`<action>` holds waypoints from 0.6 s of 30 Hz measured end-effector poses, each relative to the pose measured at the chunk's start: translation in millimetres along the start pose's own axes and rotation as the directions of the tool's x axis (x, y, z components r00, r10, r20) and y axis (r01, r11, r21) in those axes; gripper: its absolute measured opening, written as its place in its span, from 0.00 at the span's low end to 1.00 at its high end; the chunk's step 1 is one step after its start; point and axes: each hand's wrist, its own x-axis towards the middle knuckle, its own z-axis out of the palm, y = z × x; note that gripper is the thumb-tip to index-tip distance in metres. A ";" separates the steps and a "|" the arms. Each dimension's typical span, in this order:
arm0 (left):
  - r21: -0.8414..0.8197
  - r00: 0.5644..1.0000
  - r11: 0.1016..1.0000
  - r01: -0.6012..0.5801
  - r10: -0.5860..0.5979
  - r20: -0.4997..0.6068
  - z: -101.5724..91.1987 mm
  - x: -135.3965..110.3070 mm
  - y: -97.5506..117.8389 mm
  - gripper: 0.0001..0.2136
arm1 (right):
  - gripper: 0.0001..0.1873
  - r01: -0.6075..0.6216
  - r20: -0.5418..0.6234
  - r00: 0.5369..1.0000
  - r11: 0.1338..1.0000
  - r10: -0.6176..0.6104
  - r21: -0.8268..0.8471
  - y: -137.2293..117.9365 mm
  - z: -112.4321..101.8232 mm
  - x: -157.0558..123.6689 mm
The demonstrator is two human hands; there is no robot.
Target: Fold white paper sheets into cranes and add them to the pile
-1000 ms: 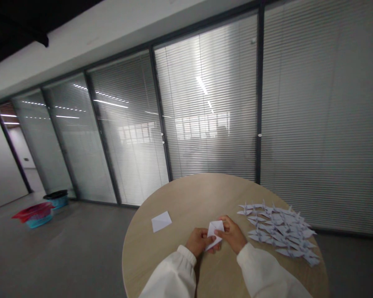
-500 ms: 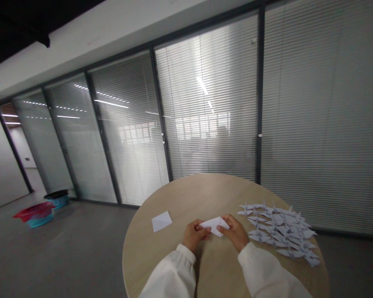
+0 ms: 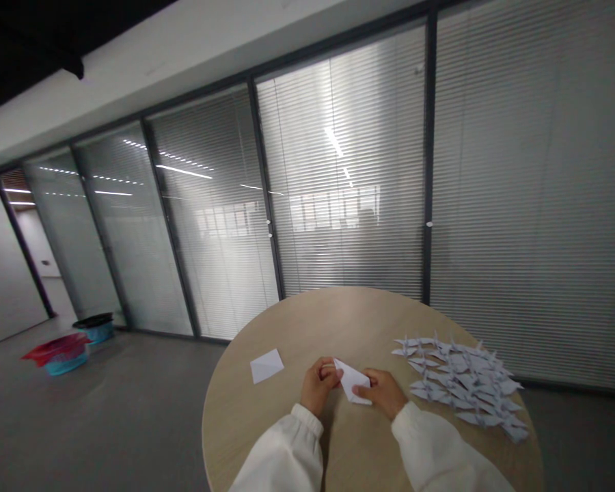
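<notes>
A white folded paper piece (image 3: 353,381), triangular in outline, is held between both of my hands just above the round wooden table (image 3: 338,321). My left hand (image 3: 318,387) pinches its upper left corner with curled fingers. On its lower right edge, my right hand (image 3: 384,393) grips with thumb and fingers closed. Both arms wear white sleeves.
A flat white paper square (image 3: 266,365) lies on the table left of my hands. Several folded white paper cranes (image 3: 461,386) are spread at the right. Glass walls with blinds stand behind. Blue and red bins (image 3: 64,352) sit on the floor at far left.
The paper has turned from a wide flat shape into a slanted one. My right hand has dropped lower and nearer; my left hand stayed at the paper's upper left.
</notes>
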 end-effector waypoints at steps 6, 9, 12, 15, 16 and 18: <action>0.019 0.999 0.998 -0.052 0.053 -0.013 2.1 2.0 -1.9 0.15 | 0.14 -0.014 0.000 1.000 0.999 0.014 -0.044 8.6 3.0 1.6; 0.023 0.997 0.998 -0.058 0.059 -0.041 1.5 2.1 -3.3 0.16 | 0.13 -0.010 0.008 1.000 0.999 0.011 -0.053 8.4 4.6 0.7; 0.044 0.997 0.998 -0.047 0.049 -0.051 0.6 1.4 -4.5 0.17 | 0.15 -0.012 0.034 0.999 0.998 0.015 -0.067 5.2 5.1 -1.5; 0.057 0.998 0.998 -0.032 0.035 -0.047 1.0 0.8 -5.3 0.17 | 0.16 0.007 0.054 0.999 0.993 -0.001 -0.115 2.4 4.6 -3.1; 0.056 0.999 0.998 -0.026 0.029 -0.045 1.3 0.7 -5.4 0.17 | 0.17 0.015 0.056 0.998 0.991 -0.008 -0.131 2.2 4.3 -3.3; 0.051 0.999 0.999 -0.015 0.017 -0.043 2.1 0.5 -5.4 0.17 | 0.17 0.023 0.060 0.998 0.988 -0.014 -0.153 2.6 3.9 -3.1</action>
